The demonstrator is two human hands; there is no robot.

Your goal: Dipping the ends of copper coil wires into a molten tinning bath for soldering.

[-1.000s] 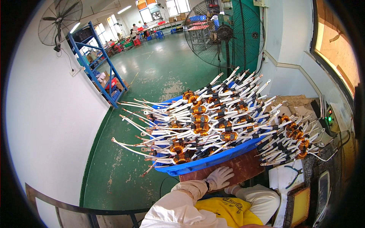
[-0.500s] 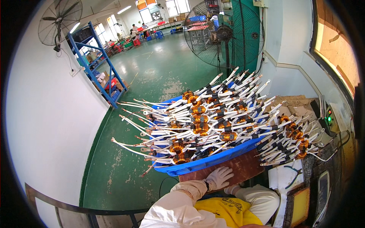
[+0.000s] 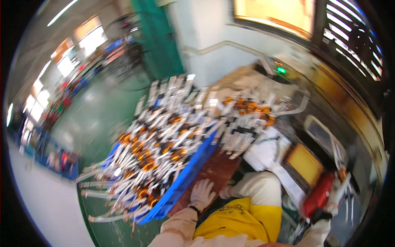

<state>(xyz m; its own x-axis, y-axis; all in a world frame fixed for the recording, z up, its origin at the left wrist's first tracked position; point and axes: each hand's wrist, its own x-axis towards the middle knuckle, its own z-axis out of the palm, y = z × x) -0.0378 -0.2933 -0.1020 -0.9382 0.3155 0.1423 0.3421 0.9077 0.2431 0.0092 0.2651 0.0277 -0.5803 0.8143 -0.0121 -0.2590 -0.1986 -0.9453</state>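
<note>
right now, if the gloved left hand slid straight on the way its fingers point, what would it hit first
Most likely the long blue plastic tray heaped with white and copper wired parts; the white-gloved left hand lies just short of its edge, though motion blur leaves the gap unclear.

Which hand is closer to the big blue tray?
The left hand. It rests in a white glove on the brown board right beside the blue tray. The right hand is far off to the right, on a red thing.

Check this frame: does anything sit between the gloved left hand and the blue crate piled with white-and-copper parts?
Nothing visible does. The left hand lies flat on the brown board right beside the near wall of the blue crate; blur hides whether it touches. The right hand is off to the right at a red tool.
</note>
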